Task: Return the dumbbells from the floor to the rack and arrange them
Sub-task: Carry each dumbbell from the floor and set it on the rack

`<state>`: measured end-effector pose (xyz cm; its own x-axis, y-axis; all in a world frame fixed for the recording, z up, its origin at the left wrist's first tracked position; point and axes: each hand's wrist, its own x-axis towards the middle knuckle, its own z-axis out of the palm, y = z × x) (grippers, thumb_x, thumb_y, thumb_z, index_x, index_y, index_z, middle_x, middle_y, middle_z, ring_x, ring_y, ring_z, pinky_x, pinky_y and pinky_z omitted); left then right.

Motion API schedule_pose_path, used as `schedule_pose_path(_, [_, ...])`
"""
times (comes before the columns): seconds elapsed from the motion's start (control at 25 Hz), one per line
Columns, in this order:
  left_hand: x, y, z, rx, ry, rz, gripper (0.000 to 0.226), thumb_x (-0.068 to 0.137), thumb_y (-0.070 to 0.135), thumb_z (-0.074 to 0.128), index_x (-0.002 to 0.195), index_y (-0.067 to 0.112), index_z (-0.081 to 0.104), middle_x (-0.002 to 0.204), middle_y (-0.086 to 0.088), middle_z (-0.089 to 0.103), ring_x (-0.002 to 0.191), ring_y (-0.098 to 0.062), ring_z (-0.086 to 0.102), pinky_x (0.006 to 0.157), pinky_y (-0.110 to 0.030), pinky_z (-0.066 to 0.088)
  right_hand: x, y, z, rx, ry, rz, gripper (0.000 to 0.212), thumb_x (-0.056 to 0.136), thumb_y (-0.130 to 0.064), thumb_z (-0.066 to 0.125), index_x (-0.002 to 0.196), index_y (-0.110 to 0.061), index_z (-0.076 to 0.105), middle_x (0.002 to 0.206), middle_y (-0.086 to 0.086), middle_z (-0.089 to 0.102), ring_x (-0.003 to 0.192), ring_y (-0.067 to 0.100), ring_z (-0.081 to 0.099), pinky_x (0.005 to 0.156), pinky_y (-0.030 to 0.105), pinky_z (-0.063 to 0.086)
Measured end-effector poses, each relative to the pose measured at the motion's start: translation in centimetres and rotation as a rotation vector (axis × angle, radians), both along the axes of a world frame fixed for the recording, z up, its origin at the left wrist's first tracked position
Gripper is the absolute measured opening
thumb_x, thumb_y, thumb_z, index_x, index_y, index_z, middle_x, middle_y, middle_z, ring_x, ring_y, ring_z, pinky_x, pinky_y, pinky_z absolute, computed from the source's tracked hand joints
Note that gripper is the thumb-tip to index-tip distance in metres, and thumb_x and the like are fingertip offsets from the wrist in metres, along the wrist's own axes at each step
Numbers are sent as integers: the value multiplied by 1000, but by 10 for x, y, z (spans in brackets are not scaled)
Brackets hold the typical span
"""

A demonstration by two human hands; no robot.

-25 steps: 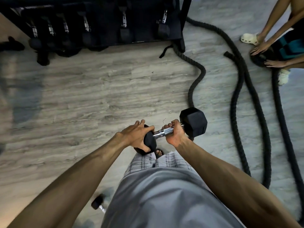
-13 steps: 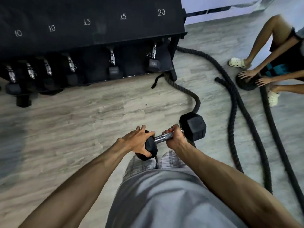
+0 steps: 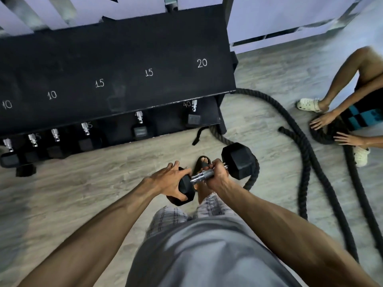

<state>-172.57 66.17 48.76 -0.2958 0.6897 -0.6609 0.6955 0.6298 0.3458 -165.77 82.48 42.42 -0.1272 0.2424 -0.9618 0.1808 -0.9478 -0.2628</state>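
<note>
Gripping one dumbbell crosswise, clear of the floor, just in front of the knees: right hand with fingers clamped round the knurled chrome handle, left hand with fingers curled over the near-left rubber head. Probably heavy and rigid; best taken by the knurling, with one head supported. Beyond, on the rack's lower shelf, six chrome handles counted, perhaps a seventh at the blurred left end. Five chalked numbers on top. Battle rope snaking on the right.
</note>
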Motion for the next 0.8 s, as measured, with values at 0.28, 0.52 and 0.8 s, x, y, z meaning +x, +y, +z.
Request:
schedule_pose_path(0.28, [-127, 88, 11, 3, 10, 151, 87, 58, 66, 75, 131, 35, 39, 119, -8, 41, 112, -31, 47, 89, -43, 47, -150, 94, 22, 38, 28, 83, 31, 92, -12, 51, 63, -14, 42, 43, 1, 39, 43, 18, 38, 51, 26, 40])
schedule_pose_path(0.52, [-225, 130, 5, 25, 53, 237, 91, 57, 68, 74, 133, 33, 37, 122, -11, 41, 116, -33, 43, 92, -43, 42, -266, 143, 26, 46, 49, 207, 32, 93, -14, 52, 63, -16, 43, 50, 0, 41, 40, 15, 41, 47, 22, 45])
schedule_pose_path(0.8, [-338, 147, -9, 22, 70, 231, 85, 56, 66, 74, 127, 34, 40, 116, -8, 42, 110, -28, 43, 89, -40, 42, -378, 156, 13, 44, 4, 152, 34, 91, -15, 52, 59, -16, 41, 48, 0, 40, 43, 18, 41, 57, 29, 46])
